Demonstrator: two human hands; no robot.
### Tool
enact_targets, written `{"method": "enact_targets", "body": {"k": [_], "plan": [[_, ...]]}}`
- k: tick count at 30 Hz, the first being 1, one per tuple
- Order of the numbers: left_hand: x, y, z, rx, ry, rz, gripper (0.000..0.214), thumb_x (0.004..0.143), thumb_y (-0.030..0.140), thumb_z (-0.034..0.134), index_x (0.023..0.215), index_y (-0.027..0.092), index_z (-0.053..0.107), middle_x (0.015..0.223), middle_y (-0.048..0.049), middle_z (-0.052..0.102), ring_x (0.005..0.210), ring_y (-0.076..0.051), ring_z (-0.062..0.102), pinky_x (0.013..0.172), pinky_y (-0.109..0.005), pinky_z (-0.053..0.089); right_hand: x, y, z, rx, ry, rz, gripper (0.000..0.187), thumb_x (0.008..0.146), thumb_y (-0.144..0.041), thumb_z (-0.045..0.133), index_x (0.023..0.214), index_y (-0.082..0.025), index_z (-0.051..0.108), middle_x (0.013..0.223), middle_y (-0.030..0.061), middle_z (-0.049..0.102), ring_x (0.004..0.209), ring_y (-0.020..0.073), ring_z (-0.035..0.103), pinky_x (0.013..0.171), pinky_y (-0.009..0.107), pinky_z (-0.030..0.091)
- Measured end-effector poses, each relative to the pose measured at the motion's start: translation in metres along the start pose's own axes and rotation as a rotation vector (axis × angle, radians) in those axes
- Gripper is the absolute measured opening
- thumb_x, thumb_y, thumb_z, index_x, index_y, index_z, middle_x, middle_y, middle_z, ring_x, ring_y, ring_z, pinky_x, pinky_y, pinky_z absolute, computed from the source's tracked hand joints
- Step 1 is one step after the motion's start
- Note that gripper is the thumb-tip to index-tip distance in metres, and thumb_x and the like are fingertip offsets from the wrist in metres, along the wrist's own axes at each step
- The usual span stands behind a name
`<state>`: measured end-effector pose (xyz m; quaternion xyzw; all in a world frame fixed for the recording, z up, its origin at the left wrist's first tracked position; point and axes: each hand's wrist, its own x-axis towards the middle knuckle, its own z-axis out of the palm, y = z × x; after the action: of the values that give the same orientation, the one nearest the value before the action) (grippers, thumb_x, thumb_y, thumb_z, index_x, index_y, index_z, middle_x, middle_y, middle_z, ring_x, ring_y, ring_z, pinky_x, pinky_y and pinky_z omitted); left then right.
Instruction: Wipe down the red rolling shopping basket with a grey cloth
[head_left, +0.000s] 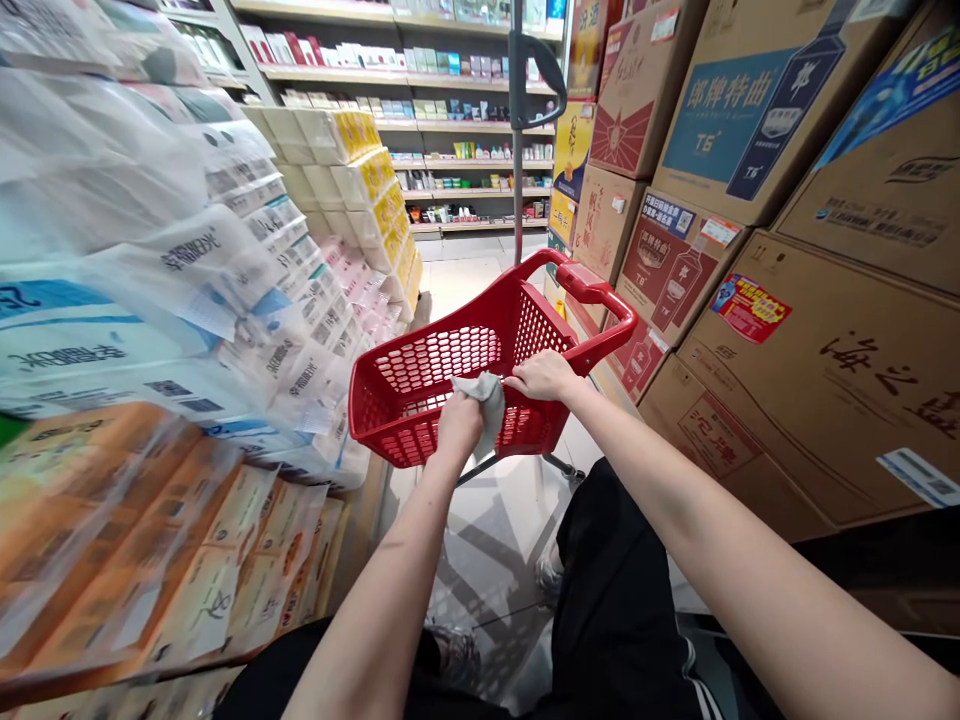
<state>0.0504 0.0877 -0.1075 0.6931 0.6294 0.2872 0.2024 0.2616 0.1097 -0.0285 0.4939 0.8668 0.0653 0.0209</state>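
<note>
A red plastic shopping basket cart (435,350) with perforated walls stands in front of me, its curved handle at the right and a grey-handled pole rising behind it. My left hand (459,425) is closed around a pale grey cloth (492,405) at the basket's near rim, and the cloth hangs down over the outer side. My right hand (544,377) is closed on the near rim of the basket, close to the handle end. Its fingertips come near the cloth's edge. The inside of the basket shows its lattice floor.
Wrapped tissue packs (225,250) are stacked along the left, with orange packs (150,530) lower down. Cardboard cartons (810,370) are piled high on the right. Shelves (450,80) of small boxed goods line the back. The tiled floor (480,560) runs between them.
</note>
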Motion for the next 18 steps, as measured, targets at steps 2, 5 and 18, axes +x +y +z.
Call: {"method": "enact_targets", "body": {"k": [2,5,18], "plan": [[0.010,0.014,0.005,0.075,-0.037,0.000,0.043,0.093,0.042,0.037,0.108,0.016,0.068,0.109,-0.0166,0.068,0.110,-0.033,0.061,0.100,-0.043,0.041,-0.003,0.002,-0.001,0.021,0.030,-0.007,0.056,0.101,-0.054,0.028,0.121,-0.018,0.067,0.107,0.0117,0.074,0.101,0.0253,0.067,0.085,0.033,0.041],[0.021,0.018,-0.001,0.130,-0.073,-0.070,0.051,0.094,0.049,0.031,0.099,0.017,0.070,0.095,-0.0156,0.070,0.099,-0.033,0.066,0.090,-0.042,0.045,-0.011,0.007,-0.004,0.077,0.171,-0.040,0.066,0.099,-0.058,0.036,0.151,-0.018,0.036,0.131,0.0144,0.064,0.115,0.0260,0.061,0.095,0.035,0.039],[0.009,0.009,-0.028,0.067,-0.186,0.031,0.042,0.094,0.046,0.035,0.105,0.021,0.066,0.097,-0.0057,0.073,0.091,-0.022,0.065,0.082,-0.031,0.047,0.016,-0.064,0.034,0.028,0.163,-0.119,0.037,0.101,-0.020,0.030,0.124,-0.010,0.057,0.113,0.0176,0.068,0.101,0.0256,0.064,0.085,0.038,0.045]]}}
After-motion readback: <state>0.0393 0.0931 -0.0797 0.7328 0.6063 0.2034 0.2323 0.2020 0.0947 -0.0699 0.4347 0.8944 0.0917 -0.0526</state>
